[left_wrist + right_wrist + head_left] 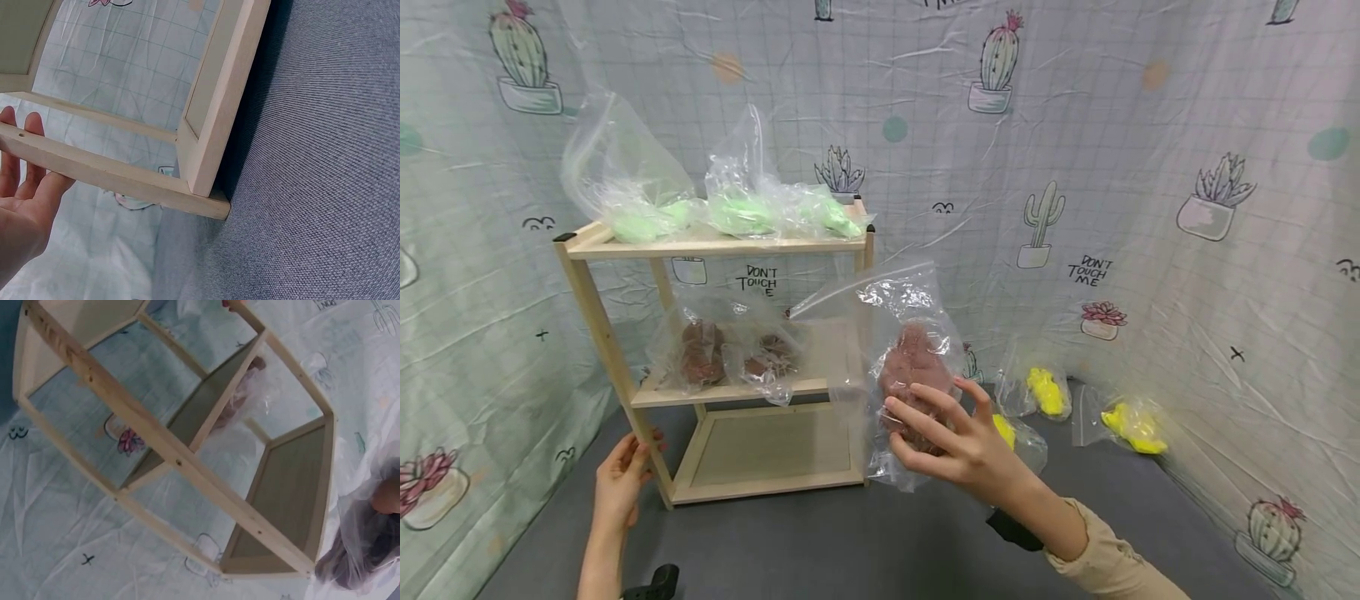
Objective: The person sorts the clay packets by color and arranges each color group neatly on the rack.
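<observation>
My left hand point(617, 479) grips the front left post point(598, 333) of a wooden shelf rack point(737, 247), low down. In the left wrist view the fingers point(34, 125) reach behind that post. My right hand point(966, 446) holds up a clear zip bag point(917, 358) with a brown lumpy thing inside, in front of the rack's right side. Its fingers spread over the front of the bag; the thumb is hidden. In the right wrist view the bag point(356, 550) shows at the lower right, beside the rack.
On the top shelf sit bags with light green contents point(745, 212). Two bags with brown contents point(702, 354) lie on the middle shelf. Bags with yellow things point(1047, 392) lie on the grey table point(790, 550) at right. A cactus-print curtain point(910, 167) hangs around.
</observation>
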A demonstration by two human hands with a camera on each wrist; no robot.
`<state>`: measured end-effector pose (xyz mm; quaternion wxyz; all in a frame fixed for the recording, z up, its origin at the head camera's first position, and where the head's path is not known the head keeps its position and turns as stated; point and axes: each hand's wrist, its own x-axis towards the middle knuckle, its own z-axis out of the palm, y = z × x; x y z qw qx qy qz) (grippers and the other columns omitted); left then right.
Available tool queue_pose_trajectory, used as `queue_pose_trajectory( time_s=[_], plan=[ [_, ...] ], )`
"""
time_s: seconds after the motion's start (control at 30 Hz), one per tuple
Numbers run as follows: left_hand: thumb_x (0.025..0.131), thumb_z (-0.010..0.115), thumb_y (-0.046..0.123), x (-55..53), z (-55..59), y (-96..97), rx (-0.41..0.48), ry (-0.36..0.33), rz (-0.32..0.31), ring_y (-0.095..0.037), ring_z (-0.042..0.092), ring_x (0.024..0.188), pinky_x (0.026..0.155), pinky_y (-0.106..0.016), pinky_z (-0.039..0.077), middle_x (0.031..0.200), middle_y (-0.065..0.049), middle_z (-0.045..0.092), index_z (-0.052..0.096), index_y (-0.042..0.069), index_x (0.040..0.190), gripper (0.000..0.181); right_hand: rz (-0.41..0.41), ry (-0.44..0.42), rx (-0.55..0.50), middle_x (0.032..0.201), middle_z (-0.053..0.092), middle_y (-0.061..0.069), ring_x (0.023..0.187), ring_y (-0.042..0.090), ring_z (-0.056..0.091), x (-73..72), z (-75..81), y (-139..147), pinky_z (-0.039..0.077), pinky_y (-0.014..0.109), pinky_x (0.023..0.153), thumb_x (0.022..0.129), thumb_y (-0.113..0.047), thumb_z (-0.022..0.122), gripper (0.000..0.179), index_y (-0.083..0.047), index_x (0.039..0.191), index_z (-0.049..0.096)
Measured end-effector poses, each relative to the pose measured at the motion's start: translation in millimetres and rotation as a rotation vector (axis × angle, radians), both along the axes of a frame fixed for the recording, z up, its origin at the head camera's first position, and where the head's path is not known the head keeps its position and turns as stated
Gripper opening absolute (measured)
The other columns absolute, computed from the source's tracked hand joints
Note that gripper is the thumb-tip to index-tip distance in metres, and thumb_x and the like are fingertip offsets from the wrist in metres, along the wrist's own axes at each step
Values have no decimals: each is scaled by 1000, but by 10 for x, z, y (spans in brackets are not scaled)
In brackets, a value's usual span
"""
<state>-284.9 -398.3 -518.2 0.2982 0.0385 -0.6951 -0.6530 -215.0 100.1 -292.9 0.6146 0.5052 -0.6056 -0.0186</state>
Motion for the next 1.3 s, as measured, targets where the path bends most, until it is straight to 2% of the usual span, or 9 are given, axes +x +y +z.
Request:
queue_pose_trajectory(
  time_s=[0.17,0.27,0.4,0.5,0.6,0.67,0.87,1.1,1.3],
  plan=[
    [91,46,27,6,6,12,-22,-4,8,4,59,90,64,-11,45,106,13,60,47,7,127,41,20,60,12,112,61,1,106,24,49,-64,-19,-182,33,50,84,90,-12,49,17,-27,88,56],
    [92,46,24,49,58,48,-12,44,-34,4,60,89,64,-12,45,104,14,61,48,6,126,39,52,58,21,113,61,2,106,24,46,-124,-45,-287,35,48,85,89,-12,50,17,-28,88,56],
    [92,45,18,256,340,242,15,124,-138,5,60,87,64,-13,46,101,16,62,48,0,124,36,67,34,40,115,59,4,107,23,46,-220,-82,-418,37,44,88,90,-10,48,20,-29,89,54],
    [92,44,16,444,603,446,31,143,-166,6,60,85,65,-13,46,98,19,63,54,6,118,29,55,22,34,117,58,6,106,22,48,-296,-98,-510,38,43,88,91,-9,47,22,-30,90,54],
    [92,44,14,547,748,562,58,143,-171,6,61,84,64,-12,45,95,19,63,58,17,110,23,44,9,-11,116,58,7,105,22,51,-381,-109,-592,38,43,86,91,-10,48,20,-28,92,56],
    [92,43,13,562,773,579,67,135,-166,6,60,83,64,-11,45,94,20,63,57,13,111,23,40,13,-50,115,59,7,104,22,53,-446,-108,-645,39,43,85,90,-10,50,19,-28,92,57],
    [93,44,13,471,634,454,65,161,-200,4,61,87,65,-12,45,98,16,64,50,-1,120,32,38,17,-132,111,60,8,104,22,56,-606,-85,-801,40,41,84,87,-11,55,16,-25,91,59],
    [92,46,21,435,592,412,44,88,-127,6,60,86,65,-12,45,97,20,62,46,-3,122,39,-15,-14,-164,108,60,7,104,23,55,-763,-51,-950,40,39,85,85,-8,57,17,-24,91,60],
    [92,47,21,137,162,92,44,83,-109,4,60,90,65,-12,45,103,16,62,50,7,125,36,-143,-14,-209,106,60,2,98,19,51,-918,-49,-1061,35,39,83,88,-8,53,19,-26,87,59]
  ],
)
